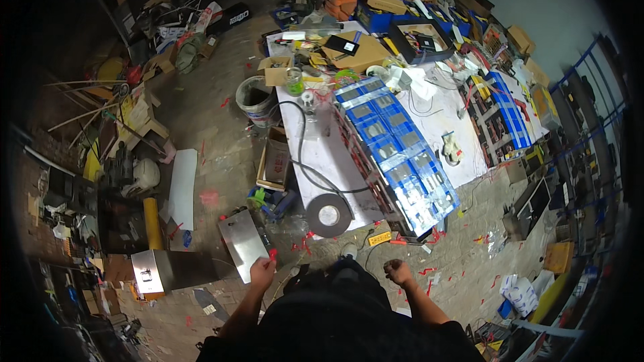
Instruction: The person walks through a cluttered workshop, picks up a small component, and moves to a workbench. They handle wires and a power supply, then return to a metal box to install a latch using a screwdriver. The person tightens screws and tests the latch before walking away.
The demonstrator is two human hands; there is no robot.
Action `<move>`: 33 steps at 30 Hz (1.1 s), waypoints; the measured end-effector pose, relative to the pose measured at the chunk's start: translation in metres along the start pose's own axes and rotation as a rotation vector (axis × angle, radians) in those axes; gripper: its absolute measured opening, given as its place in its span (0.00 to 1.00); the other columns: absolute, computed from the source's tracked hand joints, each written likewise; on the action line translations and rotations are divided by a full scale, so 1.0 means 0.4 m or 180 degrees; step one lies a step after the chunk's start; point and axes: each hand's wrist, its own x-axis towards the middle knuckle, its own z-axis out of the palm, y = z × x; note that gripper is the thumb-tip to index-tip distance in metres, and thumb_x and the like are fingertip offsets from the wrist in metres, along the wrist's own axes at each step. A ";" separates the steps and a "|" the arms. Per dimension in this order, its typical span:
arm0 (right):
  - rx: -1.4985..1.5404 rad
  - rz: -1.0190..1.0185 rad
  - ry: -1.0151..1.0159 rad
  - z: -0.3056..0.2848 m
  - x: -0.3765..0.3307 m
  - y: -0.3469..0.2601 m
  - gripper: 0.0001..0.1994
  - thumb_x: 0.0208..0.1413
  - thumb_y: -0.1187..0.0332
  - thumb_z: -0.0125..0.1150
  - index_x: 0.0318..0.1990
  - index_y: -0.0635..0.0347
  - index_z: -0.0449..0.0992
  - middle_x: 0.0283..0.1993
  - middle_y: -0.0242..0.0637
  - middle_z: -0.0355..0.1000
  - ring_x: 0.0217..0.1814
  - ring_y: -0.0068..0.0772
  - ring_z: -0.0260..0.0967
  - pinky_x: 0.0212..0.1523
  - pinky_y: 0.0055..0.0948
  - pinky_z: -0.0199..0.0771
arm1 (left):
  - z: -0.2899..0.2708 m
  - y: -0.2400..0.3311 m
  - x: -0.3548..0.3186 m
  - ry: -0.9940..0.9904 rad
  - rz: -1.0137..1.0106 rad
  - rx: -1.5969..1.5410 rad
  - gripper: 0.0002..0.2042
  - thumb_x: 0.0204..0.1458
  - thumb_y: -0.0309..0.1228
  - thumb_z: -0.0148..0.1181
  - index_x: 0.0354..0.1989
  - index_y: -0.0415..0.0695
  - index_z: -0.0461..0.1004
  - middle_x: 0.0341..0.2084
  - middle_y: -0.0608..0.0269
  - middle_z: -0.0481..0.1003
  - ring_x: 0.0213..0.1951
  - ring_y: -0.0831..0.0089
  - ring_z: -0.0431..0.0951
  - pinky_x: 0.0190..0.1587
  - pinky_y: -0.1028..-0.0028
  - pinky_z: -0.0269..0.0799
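My left hand (pixel 262 271) is closed, thumb against the fingers, with a small red piece (pixel 272 254) showing at the fingertips. Just beyond that hand lies a flat silver metal box (pixel 243 241) on the floor. My right hand (pixel 398 272) is curled into a loose fist; anything inside it is hidden. Ahead of it is a small yellow device (pixel 380 238) with a cable, below the table's near edge. A long blue-wrapped battery pack (pixel 392 141) with clear tape and grey patches rests at an angle on the white table (pixel 315 154).
A roll of black tape (pixel 329 215) and a thick black cable (pixel 301 127) lie on the table. A second blue pack (pixel 506 110) stands at right. Left of the table are a bucket (pixel 256 102) and a wooden crate (pixel 274 159). Red scraps litter the floor.
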 end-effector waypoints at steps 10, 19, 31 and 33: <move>0.0145 -0.0873 -0.0721 0.116 -0.052 -0.668 0.13 0.65 0.67 0.63 0.51 0.65 0.76 0.40 0.30 0.76 0.41 0.20 0.73 0.43 0.25 0.75 | -0.038 -0.493 -0.128 -0.0873 -0.0702 -0.0076 0.18 0.55 0.45 0.64 0.30 0.39 0.79 0.26 0.48 0.79 0.30 0.55 0.80 0.34 0.56 0.73; 0.0244 -0.1965 0.0527 -0.197 0.179 -1.065 0.08 0.66 0.73 0.58 0.48 0.67 0.77 0.37 0.31 0.76 0.35 0.19 0.73 0.39 0.22 0.77 | 0.022 0.230 0.349 -0.0386 0.0039 0.0904 0.36 0.57 0.42 0.63 0.71 0.40 0.58 0.70 0.45 0.60 0.69 0.47 0.62 0.67 0.58 0.64; 0.0507 -0.1259 0.0834 -0.484 0.875 -1.237 0.10 0.65 0.66 0.60 0.42 0.65 0.78 0.31 0.34 0.75 0.29 0.23 0.72 0.31 0.22 0.73 | 0.352 0.599 0.778 -0.1315 0.0036 0.2322 0.69 0.38 0.58 0.76 0.76 0.34 0.31 0.76 0.39 0.24 0.77 0.45 0.27 0.77 0.54 0.31; 0.0359 -0.1105 0.0837 -0.496 0.982 -1.251 0.11 0.64 0.64 0.61 0.42 0.66 0.78 0.31 0.35 0.76 0.28 0.24 0.72 0.29 0.23 0.73 | 0.372 0.596 0.784 -0.1253 0.0037 0.2344 0.69 0.37 0.58 0.77 0.76 0.33 0.32 0.76 0.37 0.24 0.77 0.43 0.27 0.77 0.54 0.30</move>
